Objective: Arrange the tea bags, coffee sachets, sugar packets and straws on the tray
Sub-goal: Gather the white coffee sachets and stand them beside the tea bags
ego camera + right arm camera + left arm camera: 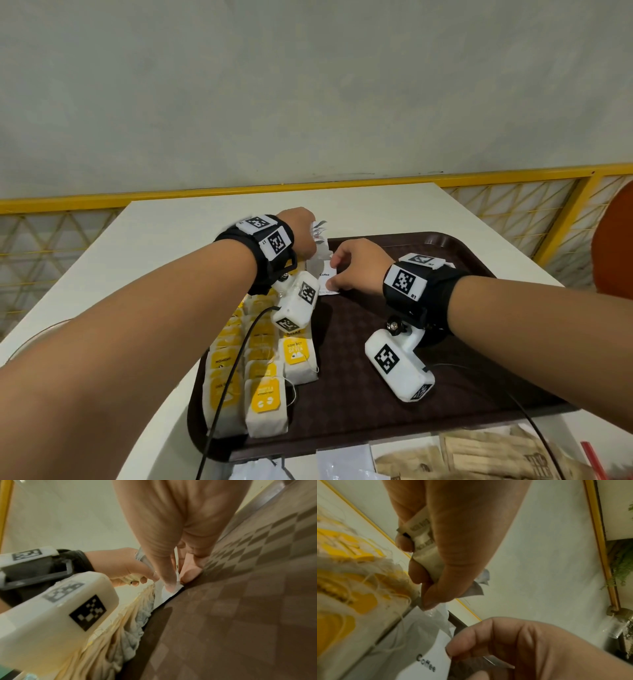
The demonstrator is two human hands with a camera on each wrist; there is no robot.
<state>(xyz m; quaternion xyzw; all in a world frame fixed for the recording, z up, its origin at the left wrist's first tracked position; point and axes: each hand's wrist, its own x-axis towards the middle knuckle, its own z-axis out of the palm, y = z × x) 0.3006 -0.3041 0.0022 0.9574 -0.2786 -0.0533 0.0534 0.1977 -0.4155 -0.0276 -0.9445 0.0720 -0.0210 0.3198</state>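
Note:
A dark brown tray (pixel 376 394) lies on a white table. Rows of yellow-tagged tea bags (pixel 263 370) fill its left side. At the tray's far left, my left hand (pixel 313 240) grips a small stack of white sachets (pixel 318 228), which the left wrist view shows held between thumb and curled fingers (pixel 424 545). Just right of it, my right hand (pixel 334 275) pinches the edge of a white coffee sachet (pixel 325 274) lying on the tray beside the tea bags. The word "Coffee" shows on that sachet (pixel 426 655). My right thumb and fingers (pixel 169 586) sit on its corner (pixel 169 595).
Off the tray, at the table's near edge, lie brown sugar packets (pixel 479 455), more white sachets (pixel 342 462) and a red straw (pixel 592 459). The tray's right half is bare. A yellow railing (pixel 513 178) runs behind the table, and an orange chair back (pixel 613 246) stands at the right.

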